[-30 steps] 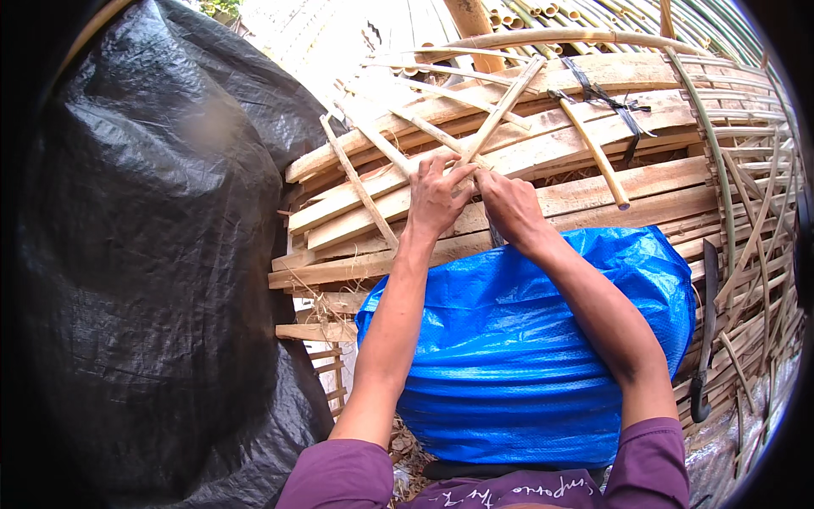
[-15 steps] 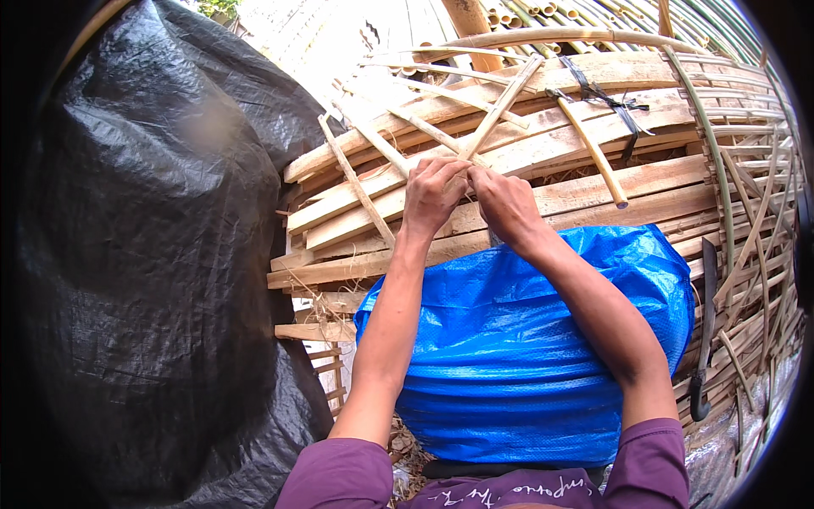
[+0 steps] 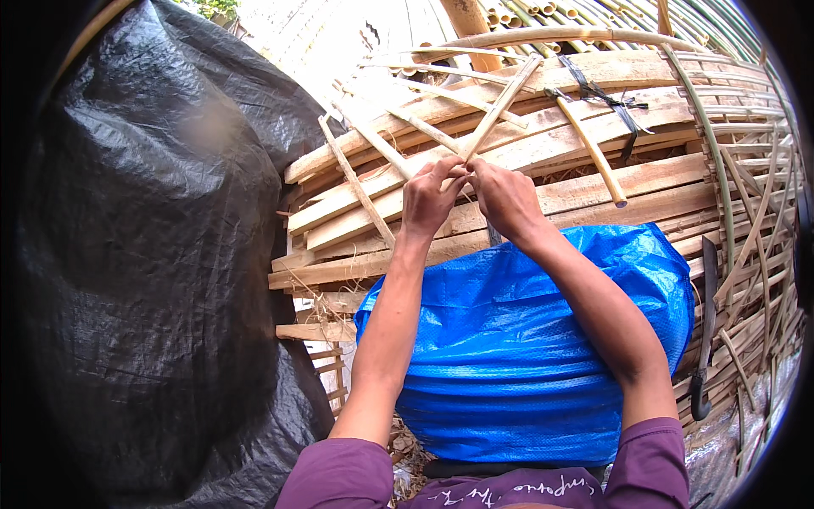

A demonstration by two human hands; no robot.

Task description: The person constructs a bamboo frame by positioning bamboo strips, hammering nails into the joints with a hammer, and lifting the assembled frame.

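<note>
My left hand (image 3: 430, 197) and my right hand (image 3: 509, 200) meet fingertip to fingertip over the stacked wooden boards. Both are closed in a pinch at the near end of a flat bamboo strip (image 3: 504, 103), which slants up and away to the right. A second bamboo strip (image 3: 421, 129) runs in from the upper left and crosses it at my fingers. My fingers hide the exact crossing and anything thin held there. Below my forearms, a blue plastic tarp (image 3: 517, 365) lies bunched in front of me.
Wooden boards (image 3: 619, 191) lie stacked beyond the tarp, with a black plastic tie (image 3: 623, 106) and a short bamboo stick (image 3: 593, 157) on them. A black-handled machete (image 3: 707, 322) lies at right beside a bamboo lattice (image 3: 755, 220). Black sheeting (image 3: 170, 280) covers the left side.
My fingers have shifted slightly at the crossing, the left fingertips turning a little and the right ones drawing closer in. The strips and my forearms stay almost in place.
</note>
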